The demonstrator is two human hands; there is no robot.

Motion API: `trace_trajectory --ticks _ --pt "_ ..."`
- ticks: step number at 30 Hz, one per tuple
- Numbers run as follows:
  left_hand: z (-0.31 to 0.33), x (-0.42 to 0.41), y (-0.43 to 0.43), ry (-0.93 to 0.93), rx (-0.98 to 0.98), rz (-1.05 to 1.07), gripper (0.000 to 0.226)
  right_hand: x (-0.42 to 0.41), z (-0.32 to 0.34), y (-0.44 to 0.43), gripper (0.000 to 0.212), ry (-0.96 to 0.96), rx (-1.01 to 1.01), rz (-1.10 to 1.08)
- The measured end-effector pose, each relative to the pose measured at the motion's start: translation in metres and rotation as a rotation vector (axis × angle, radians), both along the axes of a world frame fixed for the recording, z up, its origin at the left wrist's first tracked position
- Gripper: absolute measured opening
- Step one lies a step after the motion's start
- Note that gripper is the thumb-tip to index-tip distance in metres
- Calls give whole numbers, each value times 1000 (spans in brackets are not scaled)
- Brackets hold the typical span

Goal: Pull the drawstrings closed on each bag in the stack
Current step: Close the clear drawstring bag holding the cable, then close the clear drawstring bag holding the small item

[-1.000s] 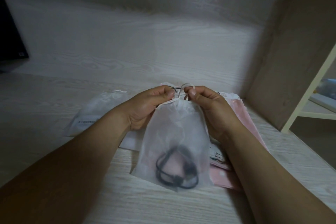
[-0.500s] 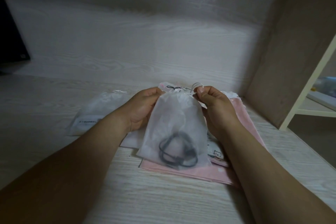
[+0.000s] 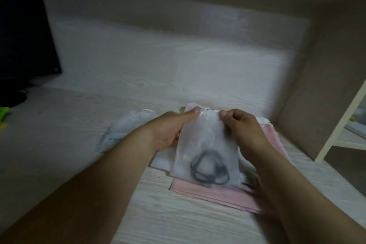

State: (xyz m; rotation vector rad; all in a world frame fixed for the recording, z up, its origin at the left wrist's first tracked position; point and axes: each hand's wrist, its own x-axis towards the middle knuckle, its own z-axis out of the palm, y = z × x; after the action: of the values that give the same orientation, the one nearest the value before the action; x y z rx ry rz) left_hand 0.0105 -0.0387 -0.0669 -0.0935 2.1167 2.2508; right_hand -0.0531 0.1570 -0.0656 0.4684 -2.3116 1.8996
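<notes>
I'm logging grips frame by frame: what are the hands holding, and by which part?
The translucent white bag, by its gathered top edge: the left hand pinches the left end of the mouth, the right hand the right end.

I see a desk of pale wood grain filling the lower part of the view. Behind it rises a back panel of the same pale wood, and on the right a brownish side panel meets it in the corner. At the far left a dark monitor stands on the desk, with black cables near its foot. A small bright green object is cut off by the left edge. Beyond the side panel I see a white frame; the things behind it are too blurred to tell.
</notes>
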Motion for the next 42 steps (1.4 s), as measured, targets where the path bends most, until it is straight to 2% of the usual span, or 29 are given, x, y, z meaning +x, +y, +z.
trace_trajectory --ticks 2,3,5,7,11,13,16,18,20,21,23,26,28,30,34,38,40,42 --pt "4 7 -2 72 -59 68 26 3 12 -6 37 17 6 -8" --pt "5 11 -2 121 -86 103 25 5 15 -10 37 19 2 -18" --pt "3 17 -11 201 -175 206 36 11 15 -24 35 -7 -15 -39" --pt "3 25 -25 213 -247 309 37 19 14 -42 32 -62 -17 -28" --pt "13 41 -76 149 -202 466 35 37 14 -81 23 -277 1 213" --pt "23 45 -103 148 -250 530 35 40 15 -105 21 -253 -10 206" --pt "30 44 -125 231 -487 748 40 39 17 -140 21 -187 -6 135" --pt "23 49 -126 366 -683 861 43 33 16 -158 24 -165 79 102" --pt "5 47 -119 459 -927 755 44 30 9 -169 17 -142 255 71" --pt "-5 46 -115 431 -1043 621 47 33 4 -172 10 -114 362 39" --pt "-24 42 -105 280 -1267 351 53 37 -8 -171 31 43 569 -82" --pt "-41 41 -104 151 -1416 194 56 46 -21 -170 30 238 776 -25" --pt "-43 40 -104 134 -1442 182 53 46 -28 -169 28 237 889 46" --pt "-42 40 -103 116 -1450 204 53 50 -27 -167 31 246 914 74" --pt "-32 39 -87 242 -1382 344 52 47 -14 -152 34 343 764 23" --pt "-9 28 -52 408 -1210 446 36 27 3 -110 30 372 650 -69" --pt "0 17 -33 340 -1090 382 31 12 8 -80 28 284 659 -154" --pt "2 5 -15 212 -1078 313 36 -6 5 -46 24 148 680 -238"
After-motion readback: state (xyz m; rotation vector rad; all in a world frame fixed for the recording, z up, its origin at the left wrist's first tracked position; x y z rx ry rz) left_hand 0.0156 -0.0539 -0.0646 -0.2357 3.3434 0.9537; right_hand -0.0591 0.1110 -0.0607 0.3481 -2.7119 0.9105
